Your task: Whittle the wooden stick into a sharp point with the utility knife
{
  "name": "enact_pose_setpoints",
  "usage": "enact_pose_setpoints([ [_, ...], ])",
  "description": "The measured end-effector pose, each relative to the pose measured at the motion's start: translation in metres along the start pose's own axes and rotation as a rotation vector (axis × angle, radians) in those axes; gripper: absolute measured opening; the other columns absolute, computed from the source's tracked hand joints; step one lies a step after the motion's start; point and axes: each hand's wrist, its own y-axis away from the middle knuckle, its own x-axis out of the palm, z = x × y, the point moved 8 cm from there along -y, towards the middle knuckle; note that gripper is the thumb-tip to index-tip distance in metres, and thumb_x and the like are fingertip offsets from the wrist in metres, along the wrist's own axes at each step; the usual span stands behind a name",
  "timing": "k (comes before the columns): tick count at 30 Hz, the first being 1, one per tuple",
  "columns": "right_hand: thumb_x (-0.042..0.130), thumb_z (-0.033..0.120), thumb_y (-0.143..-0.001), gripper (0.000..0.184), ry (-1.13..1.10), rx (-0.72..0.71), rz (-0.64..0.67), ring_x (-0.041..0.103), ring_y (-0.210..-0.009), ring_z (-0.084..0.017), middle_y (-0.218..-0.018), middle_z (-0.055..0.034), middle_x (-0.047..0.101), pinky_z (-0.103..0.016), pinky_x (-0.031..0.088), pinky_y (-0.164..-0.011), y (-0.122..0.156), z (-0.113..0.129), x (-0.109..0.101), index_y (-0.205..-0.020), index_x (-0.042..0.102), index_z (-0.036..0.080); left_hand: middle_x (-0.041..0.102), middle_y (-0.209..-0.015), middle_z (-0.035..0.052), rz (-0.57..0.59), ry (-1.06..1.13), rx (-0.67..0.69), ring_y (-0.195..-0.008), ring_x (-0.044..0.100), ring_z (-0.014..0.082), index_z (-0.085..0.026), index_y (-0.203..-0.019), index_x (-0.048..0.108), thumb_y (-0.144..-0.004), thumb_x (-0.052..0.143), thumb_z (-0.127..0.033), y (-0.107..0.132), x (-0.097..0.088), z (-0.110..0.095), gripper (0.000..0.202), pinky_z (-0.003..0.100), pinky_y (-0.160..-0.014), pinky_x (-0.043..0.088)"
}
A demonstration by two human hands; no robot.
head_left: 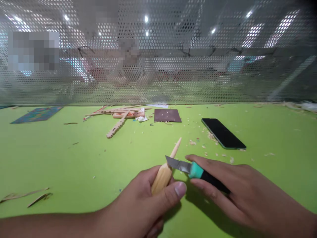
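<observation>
My left hand (148, 201) is closed around a pale piece of wood (161, 178), whose narrow carved tip points up and away from me. In my right hand (230, 188) is a carving knife (196, 171) with a teal and black handle, gripped between thumb and fingers. Its short angled blade lies across the wood where the thick body meets the thin tip. The lower end of the wood is hidden in my left palm.
Carved wooden sticks (117, 125) lie in a pile at the back, beside a brown sheet (167, 115). A black phone (223, 133) rests at the right among wood shavings (192, 142). A patterned mat (37, 115) lies at back left. Behind the green table (81, 172) stands a perforated metal screen (158, 76).
</observation>
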Motion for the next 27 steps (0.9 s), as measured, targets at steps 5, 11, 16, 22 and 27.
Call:
enact_pose_setpoints([
  [5,0.027,0.045,-0.12,0.052,-0.076,-0.031,0.084,0.084,-0.075,-0.023,-0.103,-0.0065,0.087,-0.038,0.068,-0.059,-0.001,0.008,0.009,-0.135,0.068,0.017,0.04,-0.05,-0.0159,-0.024,-0.013,-0.04,-0.034,0.029,0.0035,-0.024,-0.106,0.056,-0.094,0.077,-0.065,-0.001,-0.002,0.003,0.047,0.01,-0.033,0.032],
  [11,0.026,0.045,-0.12,0.049,-0.03,-0.026,0.066,0.083,-0.072,-0.021,-0.099,-0.0044,0.087,-0.036,0.066,-0.056,0.001,0.012,0.011,-0.135,0.064,0.017,0.039,-0.049,-0.0156,-0.062,-0.042,-0.05,-0.031,0.027,0.0032,-0.023,-0.091,0.055,-0.089,0.079,-0.068,-0.003,0.0,0.002,0.051,0.013,-0.031,0.028],
  [16,0.031,0.042,-0.12,0.042,0.12,-0.047,-0.041,0.083,-0.069,-0.025,-0.096,-0.0096,0.085,-0.037,0.058,-0.044,0.004,0.018,0.004,-0.137,0.057,0.014,0.038,-0.049,-0.0147,-0.056,0.01,-0.031,-0.033,0.025,0.0019,-0.024,-0.083,0.049,-0.096,0.07,-0.07,-0.002,0.002,0.007,0.053,0.011,-0.032,0.027],
  [22,0.032,0.042,-0.12,0.042,0.108,-0.015,-0.088,0.084,-0.07,-0.026,-0.1,-0.0105,0.087,-0.037,0.064,-0.05,0.003,0.009,-0.003,-0.135,0.06,0.015,0.039,-0.056,-0.014,0.004,0.041,0.032,-0.037,0.024,0.0027,-0.024,-0.101,0.053,-0.102,0.068,-0.062,0.001,0.005,0.005,0.041,0.011,-0.035,0.025],
  [27,0.032,0.042,-0.119,0.045,0.049,0.012,-0.084,0.086,-0.077,-0.026,-0.108,-0.0123,0.087,-0.036,0.067,-0.056,0.0,-0.003,-0.004,-0.133,0.064,0.014,0.036,-0.061,-0.0125,0.055,0.13,0.041,-0.041,0.019,0.004,-0.025,-0.107,0.053,-0.109,0.058,-0.058,0.001,0.006,0.005,0.033,0.012,-0.037,0.021],
])
